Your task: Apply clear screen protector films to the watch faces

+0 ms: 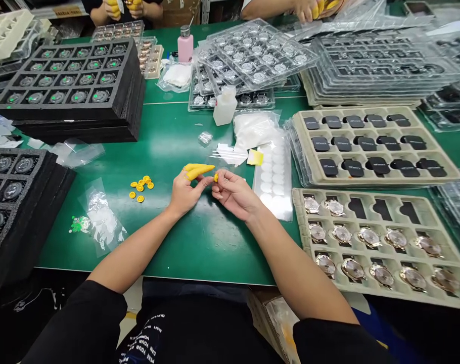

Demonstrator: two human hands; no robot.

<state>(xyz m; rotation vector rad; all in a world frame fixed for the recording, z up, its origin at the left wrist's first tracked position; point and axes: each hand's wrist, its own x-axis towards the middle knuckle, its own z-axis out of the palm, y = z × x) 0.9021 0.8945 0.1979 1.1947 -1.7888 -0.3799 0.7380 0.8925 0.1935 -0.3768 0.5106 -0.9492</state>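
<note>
My left hand [188, 191] is over the middle of the green table, with yellow finger cots [199, 171] on its outstretched fingers. Its bare thumb points right and meets the fingertips of my right hand [235, 194]. Between the thumb and forefinger of that right hand is a small rolled yellow finger cot [216, 177], close to the left thumb tip; whether it touches the thumb is hard to make out. Several more rolled yellow finger cots [140, 187] lie loosely grouped on the table left of my left hand.
Foam trays of watch parts [69, 76] are stacked left. At right stand a tray of watches [370, 235] and a tray with black pieces [361, 141]. A white bottle [225, 106], a pink bottle [185, 45] and a white dot sheet [273, 177] lie between. Co-workers' hands [114, 9] show beyond.
</note>
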